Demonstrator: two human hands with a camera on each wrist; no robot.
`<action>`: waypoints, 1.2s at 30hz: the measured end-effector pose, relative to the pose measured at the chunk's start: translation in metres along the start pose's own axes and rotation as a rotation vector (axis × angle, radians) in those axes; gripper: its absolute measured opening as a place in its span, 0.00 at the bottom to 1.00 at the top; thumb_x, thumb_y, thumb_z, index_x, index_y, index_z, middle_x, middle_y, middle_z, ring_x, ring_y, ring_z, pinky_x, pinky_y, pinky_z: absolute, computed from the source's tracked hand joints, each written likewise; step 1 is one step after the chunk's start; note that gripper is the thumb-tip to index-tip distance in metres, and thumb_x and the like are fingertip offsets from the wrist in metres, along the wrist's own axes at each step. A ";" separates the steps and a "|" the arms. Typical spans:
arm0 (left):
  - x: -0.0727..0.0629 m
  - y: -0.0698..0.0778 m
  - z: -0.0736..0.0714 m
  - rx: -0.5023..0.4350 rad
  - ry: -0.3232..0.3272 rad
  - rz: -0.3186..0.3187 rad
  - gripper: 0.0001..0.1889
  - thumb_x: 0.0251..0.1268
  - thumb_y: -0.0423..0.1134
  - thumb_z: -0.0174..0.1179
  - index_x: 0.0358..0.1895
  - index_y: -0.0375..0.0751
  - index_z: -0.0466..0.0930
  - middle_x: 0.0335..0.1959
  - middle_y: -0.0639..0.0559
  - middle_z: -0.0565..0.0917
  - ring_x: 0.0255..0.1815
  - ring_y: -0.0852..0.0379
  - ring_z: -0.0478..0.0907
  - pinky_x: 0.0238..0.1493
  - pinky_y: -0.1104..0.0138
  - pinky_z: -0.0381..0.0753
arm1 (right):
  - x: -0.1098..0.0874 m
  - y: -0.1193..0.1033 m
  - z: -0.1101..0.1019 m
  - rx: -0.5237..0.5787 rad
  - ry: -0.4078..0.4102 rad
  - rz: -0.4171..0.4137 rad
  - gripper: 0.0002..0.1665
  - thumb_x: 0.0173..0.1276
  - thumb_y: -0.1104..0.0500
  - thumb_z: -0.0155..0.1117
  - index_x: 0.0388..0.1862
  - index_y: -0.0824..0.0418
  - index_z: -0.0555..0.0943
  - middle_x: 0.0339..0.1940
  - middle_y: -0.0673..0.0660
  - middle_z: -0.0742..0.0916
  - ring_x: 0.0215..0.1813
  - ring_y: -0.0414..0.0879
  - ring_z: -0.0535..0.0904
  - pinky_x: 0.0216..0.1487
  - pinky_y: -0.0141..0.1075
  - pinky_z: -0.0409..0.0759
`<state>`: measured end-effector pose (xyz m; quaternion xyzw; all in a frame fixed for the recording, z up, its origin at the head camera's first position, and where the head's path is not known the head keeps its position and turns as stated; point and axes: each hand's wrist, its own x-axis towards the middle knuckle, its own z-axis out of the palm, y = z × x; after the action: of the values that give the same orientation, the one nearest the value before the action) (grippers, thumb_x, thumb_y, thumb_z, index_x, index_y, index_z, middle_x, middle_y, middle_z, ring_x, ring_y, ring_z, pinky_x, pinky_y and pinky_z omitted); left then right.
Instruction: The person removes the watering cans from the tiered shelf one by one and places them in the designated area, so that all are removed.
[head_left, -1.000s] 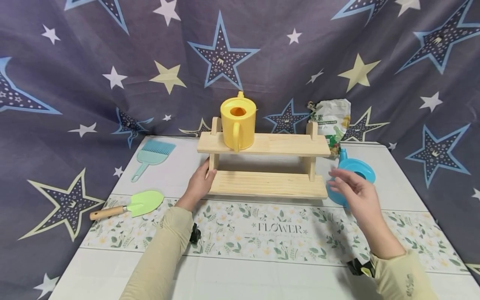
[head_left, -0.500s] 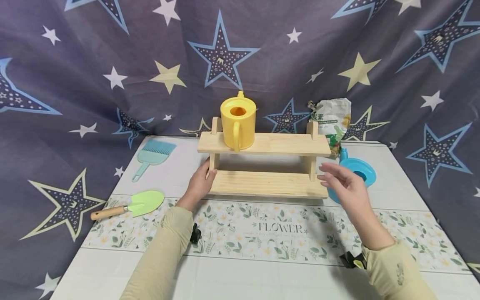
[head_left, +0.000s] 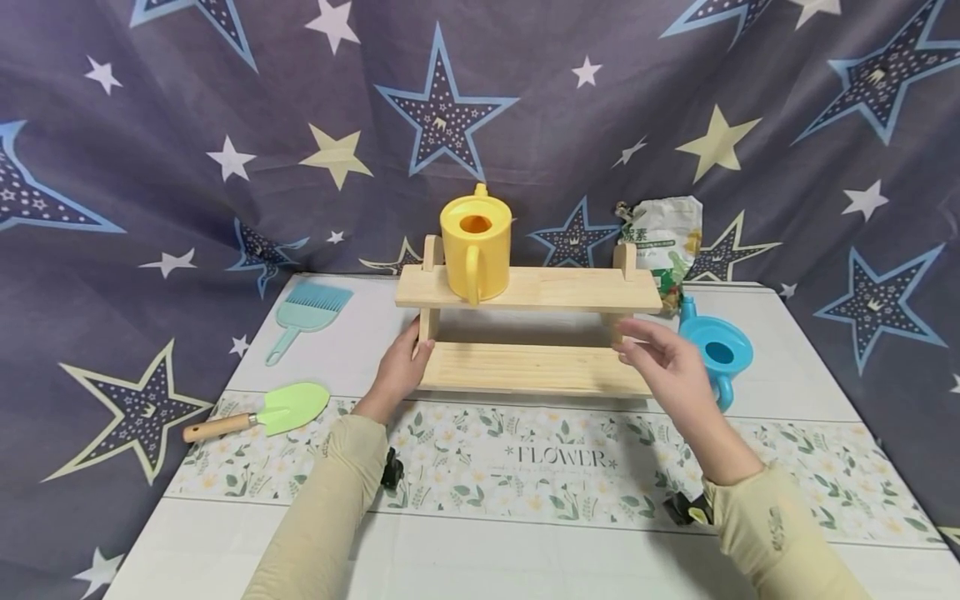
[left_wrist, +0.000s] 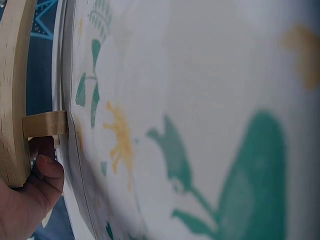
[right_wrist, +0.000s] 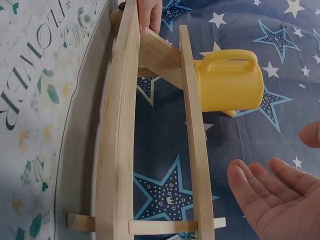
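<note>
A two-tier wooden shelf point(head_left: 525, 367) stands mid-table, a yellow watering can point(head_left: 491, 267) upright on the left of its upper board. My left hand point(head_left: 396, 371) grips the shelf's left end; in the left wrist view, that hand point(left_wrist: 35, 195) has its fingers curled at the end of a wooden board point(left_wrist: 12, 100). By the shelf's right end is my right hand point(head_left: 678, 379), fingers relaxed and holding nothing. The right wrist view shows the right hand point(right_wrist: 280, 205) apart from the shelf boards point(right_wrist: 120, 150). Just right of it sits a blue watering can point(head_left: 701, 333).
On the left lie a light-blue dustpan-shaped brush point(head_left: 303, 312) and a green trowel point(head_left: 292, 408) with a wooden handle. A white and green bag point(head_left: 663, 237) leans at the back right. A star-patterned curtain point(head_left: 540, 158) hangs behind the table.
My right hand has moved left, from in front of the blue watering can to the shelf's right end, uncovering more of the can. My left hand and the shelf have stayed put.
</note>
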<state>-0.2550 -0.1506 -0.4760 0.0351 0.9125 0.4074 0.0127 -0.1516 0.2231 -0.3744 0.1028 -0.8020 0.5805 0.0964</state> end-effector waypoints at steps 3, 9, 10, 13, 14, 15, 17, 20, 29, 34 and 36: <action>0.000 -0.001 0.000 -0.001 0.001 0.002 0.30 0.78 0.46 0.46 0.79 0.50 0.49 0.75 0.43 0.61 0.74 0.44 0.58 0.73 0.50 0.57 | 0.003 -0.001 0.003 -0.005 -0.014 -0.011 0.23 0.76 0.60 0.56 0.63 0.72 0.73 0.61 0.67 0.79 0.48 0.34 0.82 0.49 0.27 0.81; 0.000 -0.001 -0.001 -0.005 0.000 -0.003 0.30 0.78 0.47 0.46 0.79 0.51 0.50 0.75 0.43 0.61 0.74 0.44 0.58 0.72 0.49 0.57 | 0.008 -0.004 0.009 0.003 -0.031 -0.019 0.24 0.75 0.58 0.58 0.64 0.70 0.74 0.61 0.66 0.79 0.50 0.34 0.82 0.51 0.27 0.80; 0.000 -0.001 -0.001 -0.006 0.001 -0.002 0.30 0.78 0.47 0.46 0.79 0.51 0.50 0.75 0.43 0.61 0.74 0.44 0.58 0.72 0.49 0.57 | 0.010 -0.005 0.010 0.003 -0.032 -0.019 0.24 0.75 0.58 0.58 0.64 0.70 0.74 0.61 0.65 0.79 0.50 0.34 0.82 0.51 0.27 0.80; -0.001 0.000 -0.001 -0.011 -0.002 -0.003 0.30 0.78 0.47 0.46 0.79 0.51 0.50 0.75 0.44 0.61 0.74 0.44 0.58 0.72 0.49 0.57 | 0.014 -0.007 0.014 0.001 -0.036 -0.016 0.24 0.74 0.56 0.59 0.64 0.68 0.75 0.61 0.63 0.80 0.52 0.36 0.82 0.52 0.27 0.79; -0.001 0.000 -0.001 -0.009 -0.002 -0.002 0.30 0.78 0.46 0.46 0.79 0.51 0.50 0.75 0.44 0.61 0.74 0.44 0.58 0.72 0.49 0.57 | 0.015 -0.007 0.015 0.001 -0.038 -0.017 0.25 0.74 0.56 0.60 0.64 0.68 0.75 0.60 0.63 0.80 0.52 0.37 0.81 0.52 0.27 0.79; -0.001 0.000 -0.001 -0.008 -0.002 -0.001 0.30 0.78 0.46 0.46 0.79 0.50 0.50 0.74 0.43 0.61 0.74 0.44 0.58 0.72 0.49 0.58 | 0.016 -0.008 0.017 0.000 -0.041 -0.018 0.25 0.74 0.55 0.59 0.64 0.68 0.75 0.60 0.63 0.81 0.53 0.38 0.81 0.53 0.27 0.79; -0.001 0.000 -0.001 -0.007 -0.004 0.000 0.30 0.78 0.46 0.46 0.79 0.50 0.49 0.75 0.44 0.61 0.74 0.44 0.58 0.72 0.49 0.57 | 0.018 -0.008 0.019 -0.003 -0.045 -0.019 0.25 0.74 0.54 0.59 0.64 0.68 0.75 0.60 0.62 0.81 0.54 0.40 0.81 0.53 0.27 0.79; -0.001 0.000 -0.001 -0.003 -0.001 0.003 0.30 0.78 0.46 0.46 0.79 0.50 0.49 0.74 0.44 0.62 0.74 0.44 0.59 0.72 0.49 0.58 | 0.020 -0.008 0.023 0.006 -0.049 -0.018 0.25 0.74 0.54 0.59 0.64 0.68 0.75 0.60 0.62 0.81 0.54 0.41 0.81 0.53 0.27 0.79; -0.002 -0.001 0.000 -0.014 -0.002 0.002 0.31 0.78 0.47 0.45 0.79 0.52 0.48 0.74 0.43 0.62 0.73 0.44 0.60 0.72 0.49 0.59 | 0.024 -0.010 0.031 0.056 -0.044 -0.004 0.23 0.74 0.57 0.60 0.62 0.67 0.76 0.60 0.62 0.81 0.56 0.47 0.80 0.54 0.27 0.78; -0.002 -0.001 0.000 -0.019 0.001 0.004 0.31 0.78 0.46 0.46 0.79 0.52 0.48 0.74 0.43 0.62 0.73 0.44 0.60 0.72 0.49 0.59 | 0.026 -0.014 0.034 0.082 -0.063 -0.003 0.23 0.74 0.58 0.59 0.63 0.69 0.75 0.61 0.63 0.80 0.55 0.42 0.80 0.54 0.27 0.78; -0.002 -0.001 0.000 -0.020 0.000 0.004 0.31 0.78 0.46 0.46 0.79 0.52 0.48 0.74 0.44 0.61 0.73 0.44 0.60 0.72 0.49 0.58 | 0.027 -0.015 0.035 0.093 -0.068 -0.005 0.23 0.74 0.59 0.59 0.63 0.69 0.74 0.61 0.64 0.80 0.54 0.40 0.81 0.54 0.28 0.79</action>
<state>-0.2530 -0.1515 -0.4769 0.0371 0.9084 0.4163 0.0124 -0.1745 0.1837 -0.3642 0.1289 -0.7767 0.6130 0.0657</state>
